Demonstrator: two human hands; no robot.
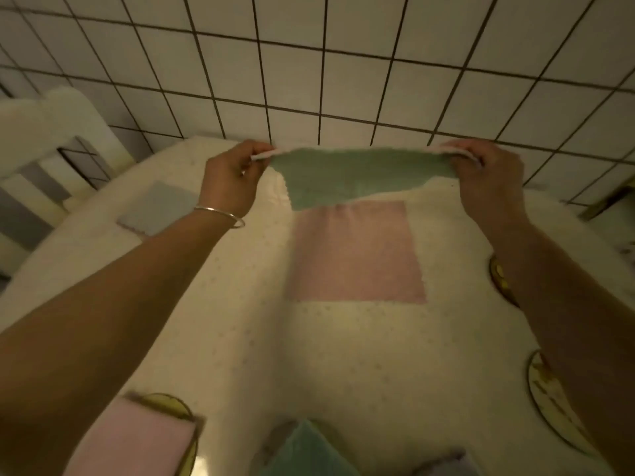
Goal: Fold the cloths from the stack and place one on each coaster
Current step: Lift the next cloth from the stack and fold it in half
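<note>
**Now a green and pink cloth is held up, ready to fold**

Both hands are up near the far edge of the surface (pixel 343 355), close to the tiled wall (pixel 343 63). The left hand (pixel 233 176) pinches one corner of the cloth (pixel 350 180) and the right hand (pixel 488 176) pinches the other corner, fingers curled tight. The cloth is green on one side and pink on the other, and its low part lies flat in the middle of the surface.

It looks like the fold is just starting. Next, I think the hands should bring the top edge down to meet the bottom edge and line up the corners.

A grey cloth (pixel 159 209) sits by the left edge. Folded cloths, one pink (pixel 137 438) and one green (pixel 302 451), rest on coasters at the near edge. Two bare coasters (pixel 549 407) wait along the right edge, partly hidden by the arm. The middle has room to fold in.
</note>
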